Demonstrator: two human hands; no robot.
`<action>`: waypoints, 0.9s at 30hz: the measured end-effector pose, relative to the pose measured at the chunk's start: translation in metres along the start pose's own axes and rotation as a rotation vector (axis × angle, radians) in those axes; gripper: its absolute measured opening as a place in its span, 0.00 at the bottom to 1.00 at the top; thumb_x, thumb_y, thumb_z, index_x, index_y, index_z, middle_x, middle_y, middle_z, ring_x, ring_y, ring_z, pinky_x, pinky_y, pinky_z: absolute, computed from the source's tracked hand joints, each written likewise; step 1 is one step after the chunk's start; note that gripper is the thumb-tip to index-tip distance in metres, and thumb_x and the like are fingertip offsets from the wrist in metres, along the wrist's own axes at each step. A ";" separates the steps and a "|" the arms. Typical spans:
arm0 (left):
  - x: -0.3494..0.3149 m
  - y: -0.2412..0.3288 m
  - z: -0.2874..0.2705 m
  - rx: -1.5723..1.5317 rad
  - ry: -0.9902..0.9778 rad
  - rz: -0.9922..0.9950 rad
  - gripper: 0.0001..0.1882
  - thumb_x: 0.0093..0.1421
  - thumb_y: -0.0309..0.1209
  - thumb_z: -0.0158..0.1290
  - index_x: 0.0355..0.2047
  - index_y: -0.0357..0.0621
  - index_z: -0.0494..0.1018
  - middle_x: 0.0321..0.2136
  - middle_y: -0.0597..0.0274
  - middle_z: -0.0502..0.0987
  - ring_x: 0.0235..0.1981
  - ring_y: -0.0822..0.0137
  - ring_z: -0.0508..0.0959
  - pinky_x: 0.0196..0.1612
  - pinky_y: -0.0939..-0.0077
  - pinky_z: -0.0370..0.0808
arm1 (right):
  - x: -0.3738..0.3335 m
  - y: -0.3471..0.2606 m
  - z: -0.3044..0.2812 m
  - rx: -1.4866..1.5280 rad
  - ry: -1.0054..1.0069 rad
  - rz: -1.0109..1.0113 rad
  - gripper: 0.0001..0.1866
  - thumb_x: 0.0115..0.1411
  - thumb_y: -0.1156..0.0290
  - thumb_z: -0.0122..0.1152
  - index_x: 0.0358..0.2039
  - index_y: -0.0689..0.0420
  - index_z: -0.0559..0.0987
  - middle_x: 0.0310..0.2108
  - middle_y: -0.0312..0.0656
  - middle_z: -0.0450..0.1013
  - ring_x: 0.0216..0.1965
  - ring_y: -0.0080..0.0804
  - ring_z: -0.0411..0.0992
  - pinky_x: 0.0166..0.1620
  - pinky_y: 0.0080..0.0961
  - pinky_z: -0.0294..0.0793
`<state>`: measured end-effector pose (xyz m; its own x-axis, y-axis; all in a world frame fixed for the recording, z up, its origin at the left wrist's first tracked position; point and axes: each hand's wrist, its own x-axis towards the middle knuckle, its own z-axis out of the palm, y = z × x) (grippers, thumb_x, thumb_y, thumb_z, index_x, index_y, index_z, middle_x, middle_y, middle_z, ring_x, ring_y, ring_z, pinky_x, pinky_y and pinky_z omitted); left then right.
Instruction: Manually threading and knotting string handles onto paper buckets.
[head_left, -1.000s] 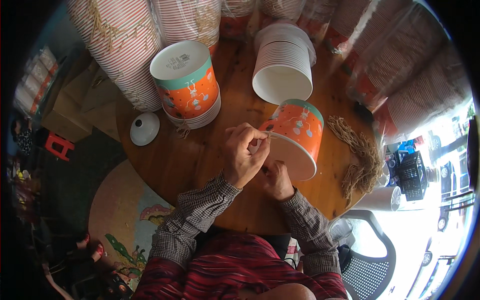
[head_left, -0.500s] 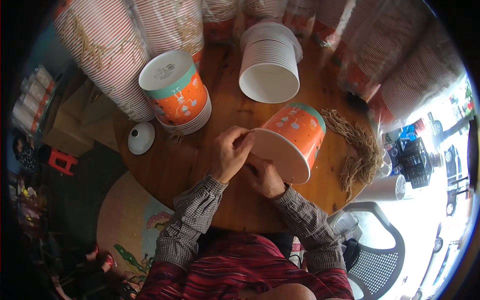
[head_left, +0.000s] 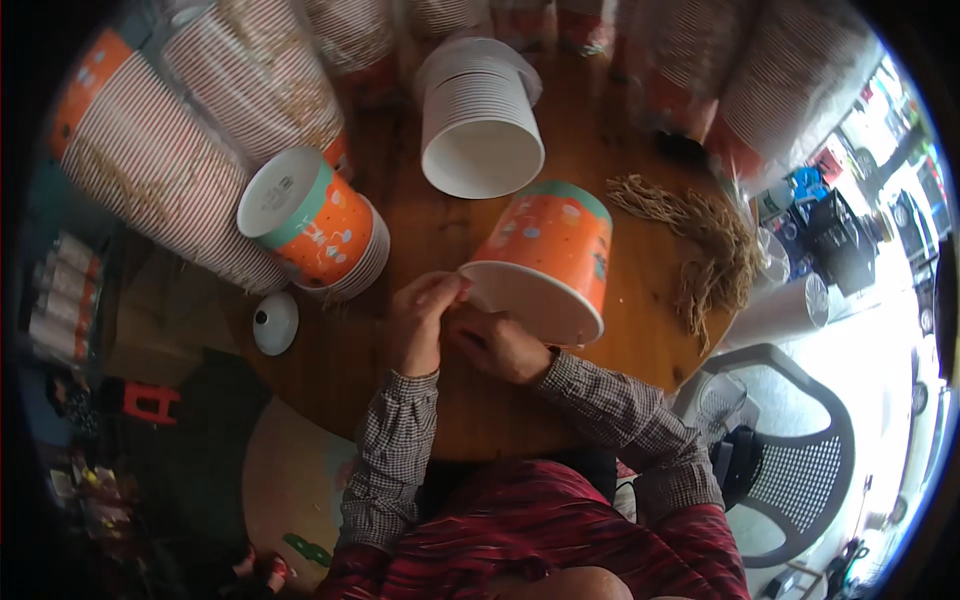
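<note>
An orange paper bucket [head_left: 548, 238] with a green band at its base lies tilted on the table, its white mouth turned toward me. My left hand [head_left: 420, 318] pinches the left end of its rim between thumb and fingers. Just below the rim, my right hand [head_left: 500, 345] is closed with curled fingers, close beside the left fingertips. Whatever sits in the right fingers is hidden. A bundle of tan twine [head_left: 705, 250] lies to the right of the bucket.
Upside-down orange buckets [head_left: 318, 232] stand nested at the left, near a white lid [head_left: 275, 324]. A stack of white buckets [head_left: 482, 150] lies behind. Tall wrapped bucket stacks [head_left: 165, 165] line the table's far side. A grey plastic chair [head_left: 800, 470] stands at the right.
The whole view has shifted and turned slightly. Both hands stay at the bucket's rim, with the right fingers drawn in closer to the left ones. The bucket hardly moves on the table.
</note>
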<state>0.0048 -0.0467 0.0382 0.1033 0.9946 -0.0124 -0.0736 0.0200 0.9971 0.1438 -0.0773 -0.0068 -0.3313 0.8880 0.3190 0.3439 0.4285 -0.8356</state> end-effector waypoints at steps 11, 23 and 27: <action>0.008 -0.023 -0.004 -0.112 0.133 0.028 0.07 0.57 0.26 0.48 0.23 0.38 0.72 0.22 0.67 0.70 0.26 0.75 0.68 0.33 0.83 0.62 | 0.003 -0.009 0.000 -0.008 -0.024 -0.319 0.05 0.53 0.74 0.56 0.31 0.60 0.73 0.29 0.51 0.72 0.32 0.50 0.72 0.37 0.38 0.72; 0.004 -0.054 -0.023 0.244 0.118 0.223 0.09 0.55 0.30 0.48 0.20 0.41 0.67 0.19 0.69 0.66 0.22 0.76 0.64 0.26 0.82 0.59 | -0.003 -0.003 0.003 0.132 -0.236 -0.269 0.04 0.55 0.73 0.55 0.30 0.59 0.74 0.27 0.47 0.73 0.32 0.46 0.73 0.36 0.36 0.71; 0.004 -0.053 -0.038 0.584 0.044 0.463 0.11 0.57 0.32 0.47 0.23 0.38 0.69 0.21 0.67 0.68 0.25 0.74 0.68 0.27 0.79 0.64 | -0.007 -0.026 -0.011 0.203 -0.178 -0.268 0.05 0.57 0.74 0.55 0.34 0.59 0.76 0.29 0.46 0.75 0.34 0.41 0.74 0.39 0.32 0.72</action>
<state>-0.0283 -0.0399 -0.0171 0.1491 0.8917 0.4274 0.4403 -0.4469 0.7787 0.1469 -0.0933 0.0178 -0.5397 0.6983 0.4701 0.0490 0.5836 -0.8106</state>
